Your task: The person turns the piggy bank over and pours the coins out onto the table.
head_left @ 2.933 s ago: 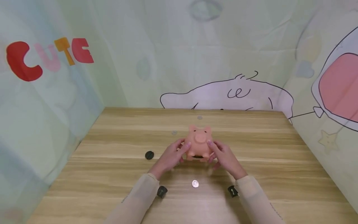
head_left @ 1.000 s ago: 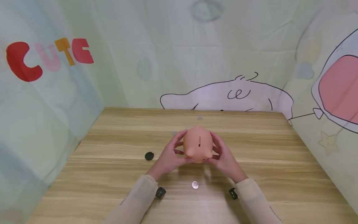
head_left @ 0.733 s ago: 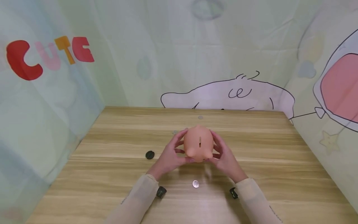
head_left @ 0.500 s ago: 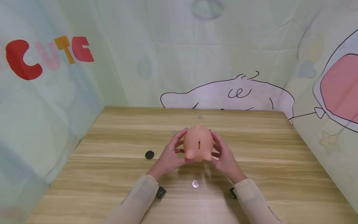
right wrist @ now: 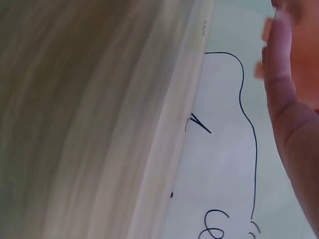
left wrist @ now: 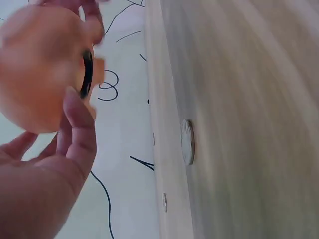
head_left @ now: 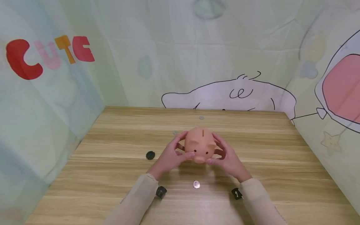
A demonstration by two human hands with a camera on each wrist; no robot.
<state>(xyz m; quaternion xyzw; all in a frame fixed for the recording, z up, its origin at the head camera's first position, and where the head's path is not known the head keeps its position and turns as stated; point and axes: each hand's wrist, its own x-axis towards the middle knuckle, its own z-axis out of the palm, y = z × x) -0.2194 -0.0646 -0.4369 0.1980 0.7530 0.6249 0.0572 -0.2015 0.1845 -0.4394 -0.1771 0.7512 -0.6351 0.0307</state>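
A pink piggy bank (head_left: 199, 142) is held above the table between both hands, its snout toward the head camera and its coin slot on top. My left hand (head_left: 172, 155) grips its left side, thumb beside the snout. On the other side my right hand (head_left: 229, 160) holds it, thumb low near the snout. From the left wrist, a dark round opening shows in the underside of the piggy bank (left wrist: 35, 64). One silver coin (head_left: 196, 184) lies on the wood in front of the hands. To the left is a black round plug (head_left: 150, 155).
Two more coins lie farther back: one coin (head_left: 175, 132) beyond the left hand, another coin (head_left: 201, 117) close to the rear edge of the wooden table (head_left: 267, 140). A printed curtain (head_left: 140, 47) stands along the back and sides.
The piggy bank was tipped back with its underside opening in sight, then rolled forward to bring the slot up. Since then it has tilted back slightly, so its eyes and snout show again.
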